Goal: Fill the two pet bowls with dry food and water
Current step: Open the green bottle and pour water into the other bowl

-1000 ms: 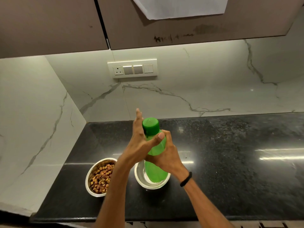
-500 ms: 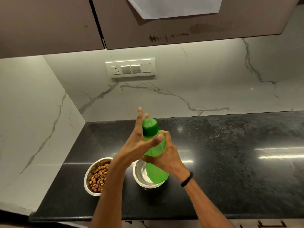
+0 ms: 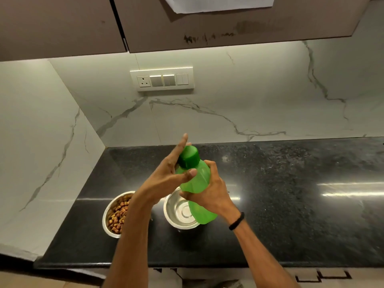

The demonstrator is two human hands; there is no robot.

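Observation:
My right hand (image 3: 209, 192) grips the body of a green plastic bottle (image 3: 196, 179), held tilted above the counter. Its dark green cap (image 3: 189, 157) is on. My left hand (image 3: 166, 175) lies flat against the bottle's left side, fingers stretched up past the cap and thumb across the front. Under the bottle stands a steel bowl (image 3: 176, 210) with a bare shiny inside. To its left a second steel bowl (image 3: 116, 215) holds brown dry food, partly hidden by my left forearm.
Both bowls stand on a black granite counter (image 3: 291, 194) near its front edge, close to the left marble wall (image 3: 37, 152). A switch panel (image 3: 162, 79) is on the back wall. Brown cabinets (image 3: 62, 23) hang overhead.
The bottle has tipped slightly, its base swinging right so more of the bare bowl shows. My left fingers have slid a little up along the cap. The bowls stay put.

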